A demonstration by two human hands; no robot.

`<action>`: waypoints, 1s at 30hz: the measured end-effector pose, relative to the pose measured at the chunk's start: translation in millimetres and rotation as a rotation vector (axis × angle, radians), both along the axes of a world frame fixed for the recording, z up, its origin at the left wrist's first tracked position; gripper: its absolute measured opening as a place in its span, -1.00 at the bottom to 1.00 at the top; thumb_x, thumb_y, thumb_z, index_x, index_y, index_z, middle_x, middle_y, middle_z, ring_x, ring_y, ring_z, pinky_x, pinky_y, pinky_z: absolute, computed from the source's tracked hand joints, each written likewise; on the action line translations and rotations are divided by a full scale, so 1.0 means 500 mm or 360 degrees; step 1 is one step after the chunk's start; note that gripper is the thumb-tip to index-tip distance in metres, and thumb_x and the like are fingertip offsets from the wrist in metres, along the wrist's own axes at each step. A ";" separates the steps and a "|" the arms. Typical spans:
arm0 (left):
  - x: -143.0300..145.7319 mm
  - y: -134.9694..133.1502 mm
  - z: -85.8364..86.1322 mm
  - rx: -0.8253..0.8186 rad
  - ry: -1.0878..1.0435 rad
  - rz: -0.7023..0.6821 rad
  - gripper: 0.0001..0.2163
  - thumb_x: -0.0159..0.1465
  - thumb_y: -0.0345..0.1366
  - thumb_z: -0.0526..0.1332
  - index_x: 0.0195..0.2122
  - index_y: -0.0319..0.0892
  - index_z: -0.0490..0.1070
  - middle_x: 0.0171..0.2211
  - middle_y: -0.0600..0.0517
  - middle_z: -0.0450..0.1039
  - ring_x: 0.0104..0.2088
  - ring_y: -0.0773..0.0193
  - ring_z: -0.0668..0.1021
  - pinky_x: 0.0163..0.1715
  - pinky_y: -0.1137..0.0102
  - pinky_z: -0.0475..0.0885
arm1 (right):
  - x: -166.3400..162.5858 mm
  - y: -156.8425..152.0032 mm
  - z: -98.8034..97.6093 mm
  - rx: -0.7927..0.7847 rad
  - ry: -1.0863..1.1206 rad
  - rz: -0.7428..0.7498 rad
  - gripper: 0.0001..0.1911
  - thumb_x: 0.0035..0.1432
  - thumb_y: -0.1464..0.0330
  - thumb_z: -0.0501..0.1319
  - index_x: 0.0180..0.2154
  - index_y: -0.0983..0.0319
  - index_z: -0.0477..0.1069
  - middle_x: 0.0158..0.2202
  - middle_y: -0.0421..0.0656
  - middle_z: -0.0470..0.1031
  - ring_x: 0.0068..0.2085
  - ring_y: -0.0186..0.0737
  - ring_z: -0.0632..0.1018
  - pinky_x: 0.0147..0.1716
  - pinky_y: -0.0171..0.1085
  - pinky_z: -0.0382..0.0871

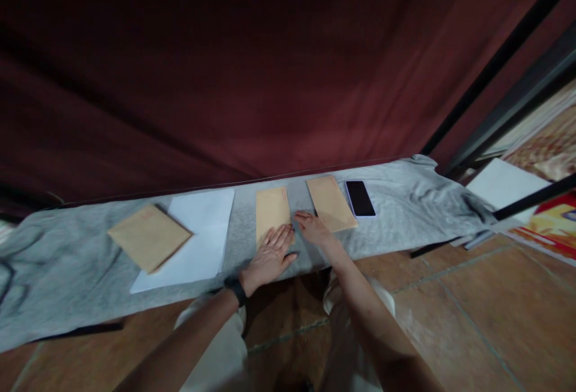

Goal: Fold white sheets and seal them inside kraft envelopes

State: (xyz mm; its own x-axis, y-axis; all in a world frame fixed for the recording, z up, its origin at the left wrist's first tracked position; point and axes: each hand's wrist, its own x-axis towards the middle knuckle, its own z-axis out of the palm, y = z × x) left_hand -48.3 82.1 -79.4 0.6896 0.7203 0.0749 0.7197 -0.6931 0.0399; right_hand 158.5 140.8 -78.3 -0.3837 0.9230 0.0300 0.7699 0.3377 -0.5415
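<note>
My left hand point(272, 255) lies flat with fingers stretched out on the near end of a brown envelope point(271, 207) in the middle of the grey cloth point(67, 272). My right hand point(314, 228) rests beside it, fingers spread, touching the near left corner of a second brown envelope point(330, 201). A black band sits on my left wrist. To the left, a third brown envelope point(148, 236) lies partly on white paper sheets point(198, 224).
A black phone point(360, 198) lies face up right of the second envelope. A dark red curtain hangs behind the cloth-covered surface. Tiled floor shows below. White paper point(506, 183) and a colourful printed sheet point(546, 227) lie at the right, past dark bars.
</note>
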 end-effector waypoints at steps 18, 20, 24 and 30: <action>0.058 -0.011 0.031 -0.0011 0.0241 0.0245 -0.63 0.41 -0.44 0.02 0.20 -0.31 0.34 0.18 -0.32 0.44 0.21 0.04 0.49 0.18 0.16 0.41 | 0.014 -0.005 0.004 -0.0053 0.0022 -0.0027 -0.52 0.27 0.53 0.11 0.19 0.23 0.45 0.31 -0.02 0.37 0.33 -0.14 0.37 0.36 -0.14 0.18; 0.058 -0.006 0.036 -0.0011 0.0259 0.0224 -0.61 0.35 -0.53 0.02 0.18 -0.28 0.35 0.16 -0.29 0.46 0.18 0.09 0.51 0.18 0.20 0.42 | 0.015 -0.005 0.006 -0.0062 0.0030 -0.0023 -0.52 0.27 0.52 0.12 0.19 0.26 0.45 0.31 -0.01 0.37 0.34 -0.14 0.36 0.36 -0.15 0.17; 0.061 -0.008 0.050 -0.0015 0.0279 0.0203 -0.54 0.27 -0.63 0.01 0.18 -0.30 0.33 0.15 -0.30 0.44 0.18 0.12 0.49 0.18 0.22 0.40 | 0.016 -0.005 0.010 -0.0087 0.0041 -0.0024 -0.53 0.26 0.51 0.14 0.19 0.23 0.45 0.31 -0.02 0.38 0.33 -0.15 0.37 0.35 -0.17 0.18; 0.093 -0.017 0.057 0.0009 0.0226 0.0328 -0.50 0.27 -0.64 -0.06 0.22 -0.32 0.31 0.16 -0.37 0.40 0.14 -0.01 0.51 0.01 0.15 0.51 | 0.011 -0.007 0.019 -0.0116 0.0043 -0.0045 -0.56 0.28 0.49 0.13 0.17 0.24 0.46 0.31 -0.01 0.37 0.33 -0.13 0.37 0.33 -0.14 0.21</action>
